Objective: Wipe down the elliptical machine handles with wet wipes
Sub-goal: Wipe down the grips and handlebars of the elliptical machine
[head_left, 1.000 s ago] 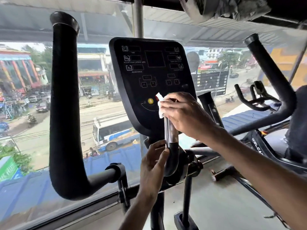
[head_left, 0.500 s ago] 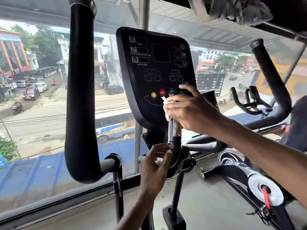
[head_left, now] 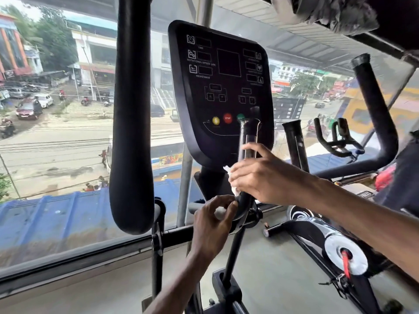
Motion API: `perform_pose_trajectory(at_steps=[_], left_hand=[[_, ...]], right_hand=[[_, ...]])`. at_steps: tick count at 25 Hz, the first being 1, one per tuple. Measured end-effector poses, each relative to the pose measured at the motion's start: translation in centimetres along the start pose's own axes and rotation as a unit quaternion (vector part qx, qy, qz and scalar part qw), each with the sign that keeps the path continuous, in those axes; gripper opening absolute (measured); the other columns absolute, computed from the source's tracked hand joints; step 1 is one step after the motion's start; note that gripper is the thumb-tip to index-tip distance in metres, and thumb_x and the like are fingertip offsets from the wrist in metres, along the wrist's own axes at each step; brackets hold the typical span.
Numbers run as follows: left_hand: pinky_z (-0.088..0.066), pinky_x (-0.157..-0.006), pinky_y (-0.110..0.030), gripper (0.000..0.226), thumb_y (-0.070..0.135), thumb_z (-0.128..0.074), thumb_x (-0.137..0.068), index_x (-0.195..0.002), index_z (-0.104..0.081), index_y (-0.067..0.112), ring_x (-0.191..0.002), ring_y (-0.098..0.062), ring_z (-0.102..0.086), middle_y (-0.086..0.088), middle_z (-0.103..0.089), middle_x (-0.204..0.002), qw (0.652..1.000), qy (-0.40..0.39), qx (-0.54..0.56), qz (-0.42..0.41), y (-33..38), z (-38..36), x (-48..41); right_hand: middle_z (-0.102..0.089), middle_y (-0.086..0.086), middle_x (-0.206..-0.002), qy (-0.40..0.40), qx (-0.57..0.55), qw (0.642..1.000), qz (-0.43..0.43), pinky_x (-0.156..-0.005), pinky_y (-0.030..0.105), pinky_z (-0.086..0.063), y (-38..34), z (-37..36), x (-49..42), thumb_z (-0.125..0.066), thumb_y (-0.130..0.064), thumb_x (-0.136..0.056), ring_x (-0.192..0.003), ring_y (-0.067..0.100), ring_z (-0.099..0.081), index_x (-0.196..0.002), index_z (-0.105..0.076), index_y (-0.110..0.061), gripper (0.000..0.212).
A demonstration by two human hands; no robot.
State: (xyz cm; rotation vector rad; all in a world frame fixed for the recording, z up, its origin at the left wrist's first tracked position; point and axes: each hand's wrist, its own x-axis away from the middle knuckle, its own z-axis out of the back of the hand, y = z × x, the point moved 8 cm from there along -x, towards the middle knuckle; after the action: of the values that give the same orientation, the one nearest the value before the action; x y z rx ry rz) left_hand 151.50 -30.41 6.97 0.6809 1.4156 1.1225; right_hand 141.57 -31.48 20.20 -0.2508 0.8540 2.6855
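Note:
A short black fixed handle with a metal sensor strip rises in front of the console. My right hand is wrapped around its lower part, pressing a white wet wipe against it. Below, my left hand grips the curved base of the same handle. A second fixed handle stands to the right. The long padded left moving handle hangs close at the left, and the right moving handle curves up at the far right.
A large window runs just behind the machine, with a street below. An exercise bike stands on the floor at the right, its handlebars behind the right handle. A dark frame with cloth hangs overhead.
My right hand has slid the wipe down the fixed handle from its top to its lower part, uncovering the tip. The view has shifted closer and to the right.

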Motion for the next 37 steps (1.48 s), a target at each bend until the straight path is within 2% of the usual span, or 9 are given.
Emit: perform_pose_trajectory(at_steps=[8,12,17,20,23,26,28,32,37], left_hand=[[-0.055,-0.085,-0.026,0.012,0.032,-0.069,-0.096,-0.102,-0.08,0.033,-0.11,-0.001,-0.065,0.027,-0.067,-0.116,0.999,0.021,-0.012,-0.03,-1.7,0.9,0.7],[-0.062,-0.076,-0.04,0.014,0.026,-0.069,-0.093,-0.103,-0.078,0.028,-0.097,-0.004,-0.07,0.022,-0.067,-0.113,1.0,0.02,0.012,-0.02,-2.1,1.0,1.5],[-0.062,-0.079,-0.044,0.048,0.019,-0.072,-0.086,-0.131,-0.059,0.032,-0.101,-0.012,-0.071,0.022,-0.069,-0.109,0.997,-0.025,0.052,-0.041,-1.3,1.6,2.5],[-0.059,-0.086,-0.035,0.055,0.035,-0.077,-0.083,-0.134,-0.058,0.035,-0.113,-0.018,-0.067,0.014,-0.066,-0.125,0.994,-0.051,0.074,-0.061,-0.4,2.4,3.0],[-0.057,-0.089,-0.031,0.031,0.031,-0.079,-0.087,-0.117,-0.073,0.029,-0.112,-0.015,-0.068,0.013,-0.068,-0.125,0.993,-0.054,0.032,-0.099,0.3,3.4,3.6],[-0.058,-0.082,-0.029,0.021,0.022,-0.084,-0.086,-0.104,-0.077,0.029,-0.087,-0.009,-0.074,0.007,-0.077,-0.091,0.994,-0.079,0.073,-0.024,-0.7,3.0,4.0],[-0.057,-0.08,-0.03,0.027,0.02,-0.086,-0.084,-0.108,-0.075,0.027,-0.082,-0.017,-0.073,-0.002,-0.076,-0.086,0.987,-0.097,0.126,0.021,-1.0,2.2,4.6],[-0.059,-0.082,-0.042,0.016,0.034,-0.083,-0.084,-0.092,-0.075,0.023,-0.085,-0.024,-0.072,0.0,-0.076,-0.093,0.991,-0.061,0.119,0.03,-1.8,2.0,5.5],[-0.06,-0.067,-0.043,0.016,0.032,-0.078,-0.091,-0.087,-0.069,0.02,-0.075,-0.022,-0.072,-0.001,-0.072,-0.086,0.991,0.035,0.116,0.048,-2.2,3.7,4.9]], right_hand=[[-0.076,-0.012,-0.114,0.052,0.013,0.999,0.003,-0.118,0.05,-0.033,-3.3,-0.3,2.1,-0.058,-0.016,-0.101,-0.121,0.011,-0.067,-0.103,-0.081,-0.022,0.024],[-0.076,-0.003,-0.118,0.095,0.011,0.994,-0.057,-0.116,0.052,-0.037,-5.0,-1.3,3.1,-0.061,-0.009,-0.1,-0.123,0.017,-0.067,-0.106,-0.081,-0.015,0.022],[-0.077,-0.01,-0.117,0.126,-0.119,0.975,-0.14,-0.116,0.048,-0.036,-5.8,-1.7,3.9,-0.065,-0.017,-0.099,-0.119,0.007,-0.068,-0.107,-0.081,-0.018,0.018],[-0.076,-0.012,-0.119,0.172,-0.289,0.899,-0.28,-0.107,0.041,-0.045,-6.5,-2.6,5.6,-0.068,-0.014,-0.098,-0.118,0.005,-0.067,-0.11,-0.08,-0.016,0.017],[-0.076,-0.007,-0.114,0.229,-0.387,0.813,-0.37,-0.097,0.028,-0.052,-8.1,-3.6,7.5,-0.068,-0.011,-0.098,-0.111,0.012,-0.071,-0.107,-0.08,-0.014,0.015],[-0.078,-0.002,-0.098,0.293,-0.513,0.645,-0.485,-0.085,0.019,-0.054,-9.0,-5.9,9.1,-0.071,-0.008,-0.094,-0.096,0.01,-0.074,-0.096,-0.081,-0.02,0.016],[-0.08,0.0,-0.089,0.314,-0.559,0.552,-0.533,-0.079,0.015,-0.054,-9.9,-7.4,9.5,-0.071,-0.001,-0.092,-0.084,0.007,-0.075,-0.094,-0.079,-0.013,0.014],[-0.078,-0.001,-0.085,0.345,-0.574,0.486,-0.561,-0.078,0.014,-0.052,-10.6,-8.4,9.6,-0.074,-0.002,-0.09,-0.082,0.005,-0.071,-0.092,-0.077,-0.011,0.009],[-0.079,0.007,-0.092,0.378,-0.566,0.43,-0.593,-0.093,0.036,-0.058,-10.5,-9.4,10.6,-0.073,-0.011,-0.094,-0.092,0.023,-0.076,-0.094,-0.077,-0.014,0.005]])
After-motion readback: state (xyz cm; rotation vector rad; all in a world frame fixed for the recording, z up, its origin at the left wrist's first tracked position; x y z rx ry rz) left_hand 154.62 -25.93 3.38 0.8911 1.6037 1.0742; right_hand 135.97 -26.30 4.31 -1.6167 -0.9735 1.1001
